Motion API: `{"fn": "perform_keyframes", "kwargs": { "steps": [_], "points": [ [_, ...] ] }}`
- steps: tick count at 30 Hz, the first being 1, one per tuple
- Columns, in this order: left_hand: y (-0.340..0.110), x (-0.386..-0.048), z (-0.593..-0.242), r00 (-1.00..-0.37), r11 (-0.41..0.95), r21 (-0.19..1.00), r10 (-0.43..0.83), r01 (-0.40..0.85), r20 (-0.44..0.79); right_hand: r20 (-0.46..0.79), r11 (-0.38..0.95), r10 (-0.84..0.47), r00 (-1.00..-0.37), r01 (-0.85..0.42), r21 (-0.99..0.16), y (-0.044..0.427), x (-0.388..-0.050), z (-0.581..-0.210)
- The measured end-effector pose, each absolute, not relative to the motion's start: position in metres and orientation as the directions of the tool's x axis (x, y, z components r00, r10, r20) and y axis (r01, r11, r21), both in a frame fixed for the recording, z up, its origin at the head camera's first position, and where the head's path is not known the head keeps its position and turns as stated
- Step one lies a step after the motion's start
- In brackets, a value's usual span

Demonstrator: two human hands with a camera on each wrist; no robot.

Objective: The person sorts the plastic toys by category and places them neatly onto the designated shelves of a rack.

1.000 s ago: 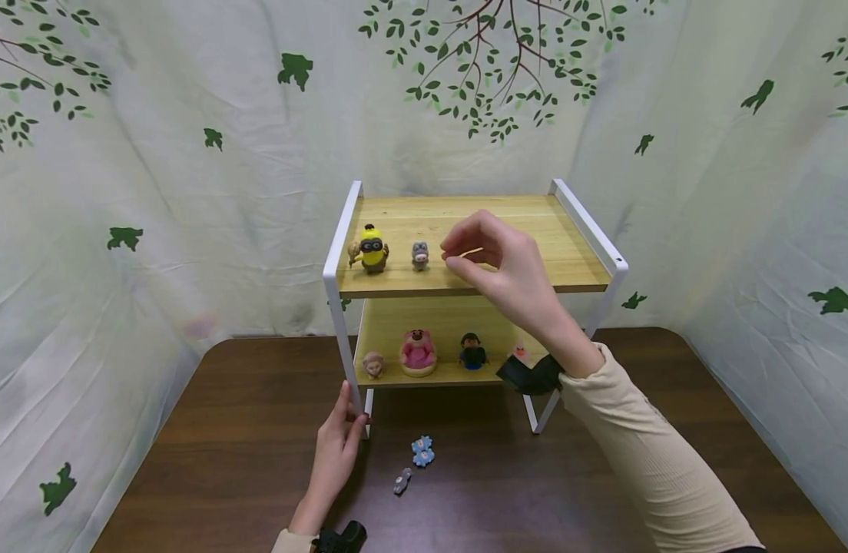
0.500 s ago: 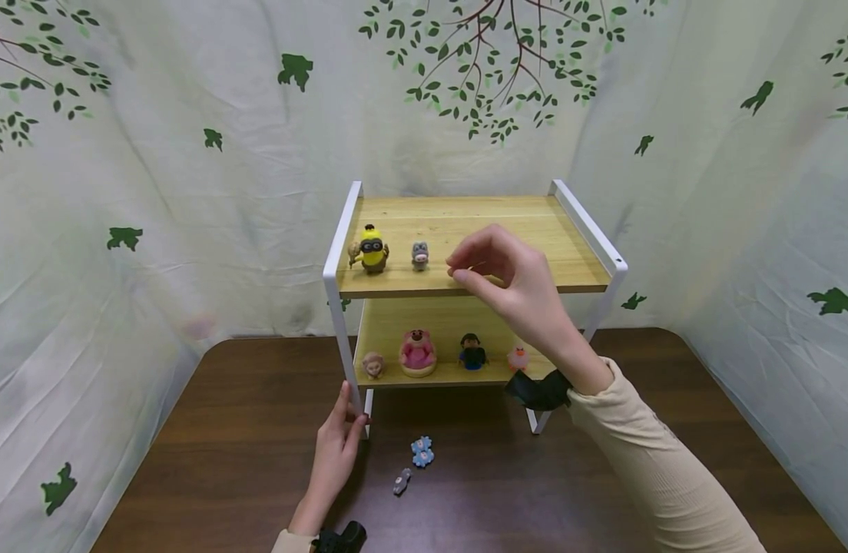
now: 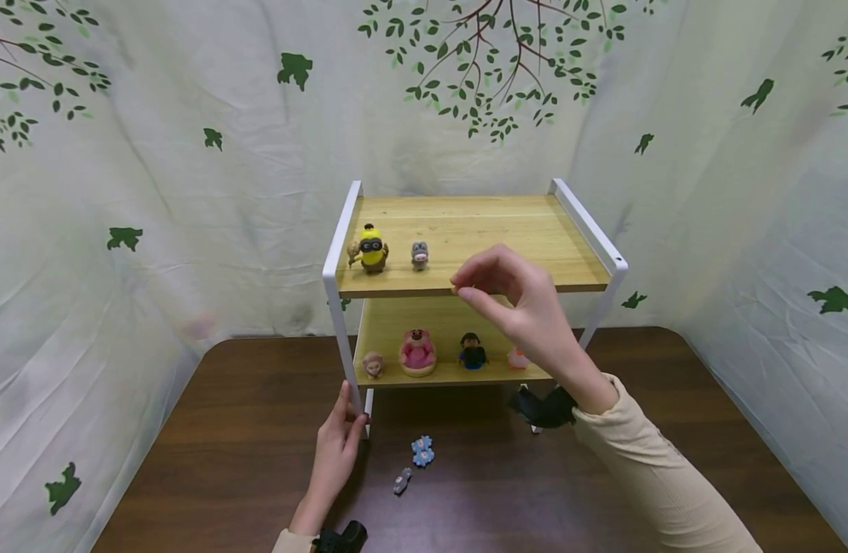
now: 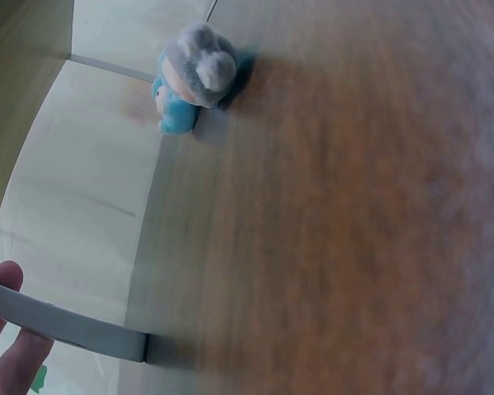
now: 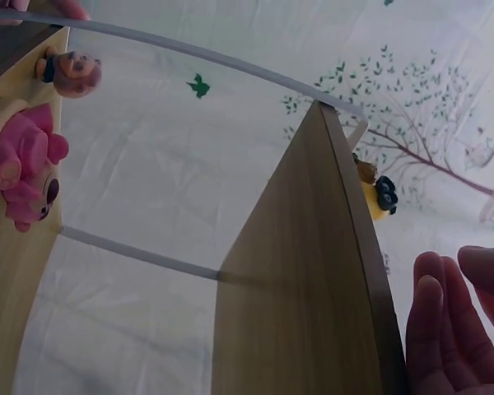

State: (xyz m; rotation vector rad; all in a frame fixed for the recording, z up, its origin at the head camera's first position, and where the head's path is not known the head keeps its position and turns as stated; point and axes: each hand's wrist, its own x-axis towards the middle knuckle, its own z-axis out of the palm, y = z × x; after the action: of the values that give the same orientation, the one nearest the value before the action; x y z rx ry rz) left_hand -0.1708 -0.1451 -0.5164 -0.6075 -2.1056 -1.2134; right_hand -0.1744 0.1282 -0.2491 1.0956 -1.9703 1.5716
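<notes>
My left hand (image 3: 337,449) grips the white left leg (image 3: 346,349) of a two-tier shelf; in the left wrist view fingers (image 4: 20,362) lie on both sides of the white frame (image 4: 74,325). In front of the upper board's edge hangs my right hand (image 3: 517,299), fingers bent and thumb apart from them, with nothing visible between. Nearest to it on the upper board (image 3: 493,219) stands a small grey animal figurine (image 3: 420,256). A yellow figurine with black goggles (image 3: 372,250) stands left of that one.
Along the lower board are a small head-shaped figurine (image 3: 372,365), a pink bear (image 3: 418,353), a dark-haired figure (image 3: 472,352) and a partly hidden pink figurine (image 3: 517,358). Blue (image 3: 422,451) and grey (image 3: 402,481) figurines lie on the brown table (image 3: 258,430).
My right hand has drawn back from the grey animal figurine, moving down and slightly right. The left hand stays on the shelf leg, and the figurines keep their places.
</notes>
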Motion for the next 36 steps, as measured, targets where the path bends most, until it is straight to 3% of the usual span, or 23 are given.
{"fn": "perform_keyframes", "kwargs": {
  "steps": [24,36],
  "points": [
    [-0.145,-0.17,-0.515,-0.743,0.487,0.628,0.067,0.607,0.666,0.7,0.029,-0.367,-0.612,-0.76,-0.649,0.129,-0.164,-0.284],
    [-0.144,-0.171,-0.517,-0.696,0.481,0.586,0.073,0.652,0.714,0.66,0.055,-0.393,-0.64,-0.733,-0.678,0.13,-0.161,-0.308]
  ]
}}
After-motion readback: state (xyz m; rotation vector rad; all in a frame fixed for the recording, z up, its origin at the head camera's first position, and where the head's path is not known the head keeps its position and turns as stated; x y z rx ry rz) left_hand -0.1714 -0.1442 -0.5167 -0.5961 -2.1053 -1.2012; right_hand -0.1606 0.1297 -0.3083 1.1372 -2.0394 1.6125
